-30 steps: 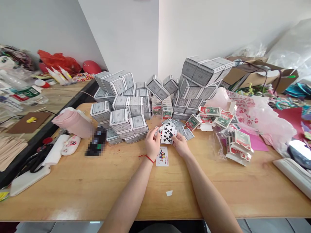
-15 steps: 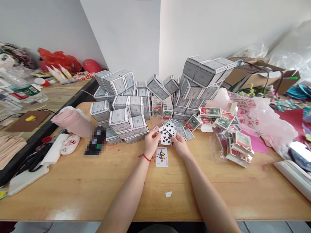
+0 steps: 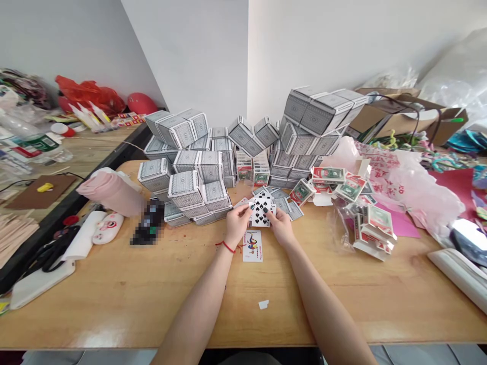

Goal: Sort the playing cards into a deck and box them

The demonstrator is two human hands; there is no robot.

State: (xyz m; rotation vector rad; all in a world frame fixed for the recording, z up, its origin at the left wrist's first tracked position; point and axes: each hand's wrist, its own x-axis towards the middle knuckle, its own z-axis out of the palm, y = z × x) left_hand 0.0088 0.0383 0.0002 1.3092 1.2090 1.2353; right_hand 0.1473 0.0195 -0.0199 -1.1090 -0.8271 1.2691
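Note:
In the head view, several playing cards are held face up between my two hands, a ten of spades in front. My left hand, with a red string at the wrist, pinches their left edge. Gripping the right edge is my right hand, where part of a jack shows. A joker card lies face up on the table just below the hands. Behind the held cards, patterned grey folded cards lie loose. Block-like stacks built of grey-backed cards rise beyond, some propped on red-and-white card boxes.
Opened card boxes and clear plastic wrap are at the right, near a pinkish plastic bag. On the left are a pink roll, scissors and a white phone-like slab. A white paper scrap lies near the front edge.
The view has shifted slightly. Both hands keep hold of the cards in nearly the same place, with only small finger movement.

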